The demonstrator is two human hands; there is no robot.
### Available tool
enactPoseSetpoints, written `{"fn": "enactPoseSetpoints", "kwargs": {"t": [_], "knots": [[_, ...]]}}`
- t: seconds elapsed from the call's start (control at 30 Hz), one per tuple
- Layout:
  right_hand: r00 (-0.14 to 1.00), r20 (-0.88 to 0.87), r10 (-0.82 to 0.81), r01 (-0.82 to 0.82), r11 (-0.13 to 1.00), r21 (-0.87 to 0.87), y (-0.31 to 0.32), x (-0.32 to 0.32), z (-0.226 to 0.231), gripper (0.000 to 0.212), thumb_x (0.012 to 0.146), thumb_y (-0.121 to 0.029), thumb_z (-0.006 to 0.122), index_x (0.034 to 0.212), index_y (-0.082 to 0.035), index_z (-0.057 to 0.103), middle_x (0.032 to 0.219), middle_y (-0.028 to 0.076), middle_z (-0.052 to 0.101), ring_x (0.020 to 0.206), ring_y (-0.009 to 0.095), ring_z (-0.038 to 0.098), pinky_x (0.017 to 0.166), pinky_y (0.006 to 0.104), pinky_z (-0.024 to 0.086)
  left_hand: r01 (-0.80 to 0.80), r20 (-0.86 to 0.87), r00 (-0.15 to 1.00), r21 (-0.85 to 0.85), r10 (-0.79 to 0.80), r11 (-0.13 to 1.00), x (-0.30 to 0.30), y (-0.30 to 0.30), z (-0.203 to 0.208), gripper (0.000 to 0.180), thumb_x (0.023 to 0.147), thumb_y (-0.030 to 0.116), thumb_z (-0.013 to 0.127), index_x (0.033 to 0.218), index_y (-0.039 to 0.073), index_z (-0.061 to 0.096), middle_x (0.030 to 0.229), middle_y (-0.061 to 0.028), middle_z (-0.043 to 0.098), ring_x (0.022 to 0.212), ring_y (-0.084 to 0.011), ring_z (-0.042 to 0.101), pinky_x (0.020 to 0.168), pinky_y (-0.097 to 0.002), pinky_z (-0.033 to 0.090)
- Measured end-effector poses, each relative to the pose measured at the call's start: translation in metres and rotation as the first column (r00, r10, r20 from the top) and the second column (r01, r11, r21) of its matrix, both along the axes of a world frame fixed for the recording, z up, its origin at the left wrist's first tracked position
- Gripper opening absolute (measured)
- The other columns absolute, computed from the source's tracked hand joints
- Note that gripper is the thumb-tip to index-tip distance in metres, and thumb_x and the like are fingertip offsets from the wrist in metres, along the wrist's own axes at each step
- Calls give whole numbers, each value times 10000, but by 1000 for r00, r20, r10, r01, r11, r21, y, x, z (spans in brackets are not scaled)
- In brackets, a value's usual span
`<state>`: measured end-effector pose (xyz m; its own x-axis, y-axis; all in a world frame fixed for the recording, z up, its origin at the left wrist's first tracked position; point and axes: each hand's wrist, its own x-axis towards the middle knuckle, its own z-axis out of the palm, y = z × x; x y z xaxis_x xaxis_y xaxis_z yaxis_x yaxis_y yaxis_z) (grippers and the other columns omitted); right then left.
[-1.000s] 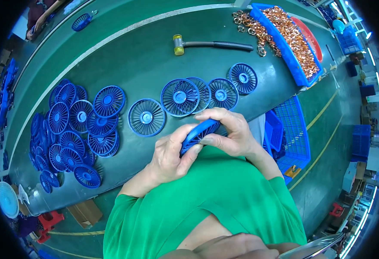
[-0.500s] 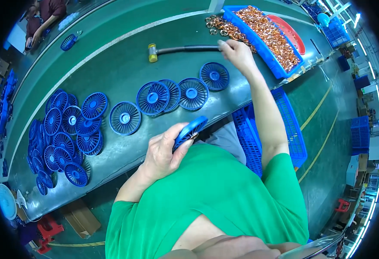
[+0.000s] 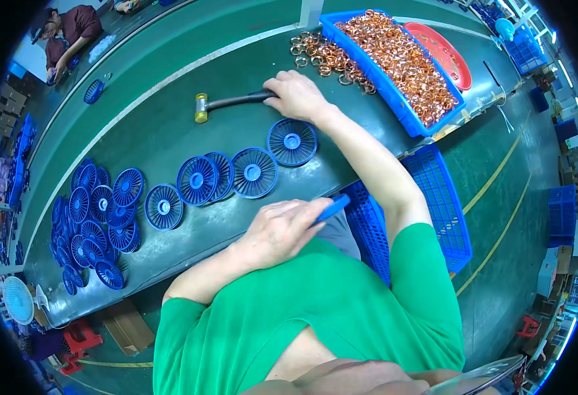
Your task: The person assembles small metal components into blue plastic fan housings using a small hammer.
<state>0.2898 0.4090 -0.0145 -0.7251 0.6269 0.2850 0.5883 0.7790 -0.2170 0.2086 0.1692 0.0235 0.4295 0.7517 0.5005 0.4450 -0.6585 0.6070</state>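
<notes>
Close to my body, my left hand (image 3: 282, 230) grips a blue round slatted plastic disc (image 3: 332, 207), which I see nearly edge-on; part of it is behind the fingers. Out over the table, my right hand (image 3: 297, 95) is wrapped round the dark handle of a mallet (image 3: 233, 101). The mallet lies across the green tabletop, its yellow-faced head pointing left. Nearest to that hand on the table is another blue slatted disc (image 3: 293, 141). Several more such discs (image 3: 197, 180) form a row running left from it.
A heap of blue discs (image 3: 91, 224) covers the table's left end. At the far right, a blue tray (image 3: 394, 92) brims with copper-coloured rings, some spilled beside it, next to a red dish (image 3: 457, 66). Blue crates (image 3: 443, 210) stand below the edge. A co-worker (image 3: 71, 39) sits far left.
My right hand has gone from the handle's end to a grip around it. My left hand has turned the disc more edge-on. The whole view has shifted a little.
</notes>
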Motion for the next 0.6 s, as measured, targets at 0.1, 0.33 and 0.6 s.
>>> {"fn": "enactPoseSetpoints", "kwargs": {"t": [0.1, 0.33, 0.6], "knots": [[998, 61, 7, -3, 998, -68, -4, 2, 15, 293, 839, -315, 651, 972, -53, 645, 990, 160, 633, 986, 336, 606, 847, 450, 502, 46, -70, 997, 10, -45, 999, 24, 18, 0, 481, 736, 43, 719, 1179, 28, 533, 963, -147, 665, 821, -310, 666, 704, -390, 538], [896, -409, -174, 85, 970, -227, -38, 104, 56, 298, 922, -300, 552, 1004, -22, 620, 940, 166, 634, 876, 370, 606, 760, 436, 486, -90, -218, 963, 289, 157, 953, 69, 77, -11, 372, 761, 76, 562, 1133, 59, 561, 904, -111, 593, 796, -270, 603, 703, -380, 503], [664, -494, -562, 179, 760, -625, -126, 237, 34, 267, 994, -207, 491, 1135, -3, 591, 759, -5, 590, 592, 38, 504, 495, 177, 387, -263, -505, 814, 120, 287, 957, 94, 140, -52, 369, 894, 168, 482, 1249, 195, 582, 1391, -252, 421, 1343, -428, 333, 1135, -510, 235]]}}
